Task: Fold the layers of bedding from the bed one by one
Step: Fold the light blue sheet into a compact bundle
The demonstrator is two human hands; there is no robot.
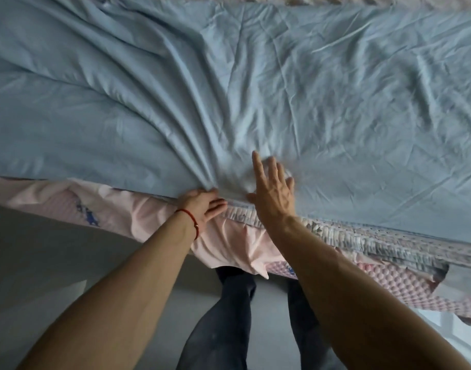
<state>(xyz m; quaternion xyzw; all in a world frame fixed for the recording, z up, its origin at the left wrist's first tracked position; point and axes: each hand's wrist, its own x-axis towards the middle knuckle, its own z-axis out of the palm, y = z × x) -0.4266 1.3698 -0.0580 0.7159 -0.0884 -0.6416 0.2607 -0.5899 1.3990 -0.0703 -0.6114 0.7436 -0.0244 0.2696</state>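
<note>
Bedding fills the view from above: a pale blue sheet [255,76] spreads wrinkled across the bed, its near edge running left to right over a pink layer [154,217] and a patterned quilted layer [335,233] hanging below. The left hand [202,206], with a red cord at the wrist, lies on that near edge where creases fan away from it; whether its fingers pinch the cloth cannot be told. The right hand [273,190] hovers or presses just beside it, fingers straight and spread, holding nothing. To lift this sheet cleanly, both hands should probably grip only the blue edge, set well apart, leaving the lower layers flat.
</note>
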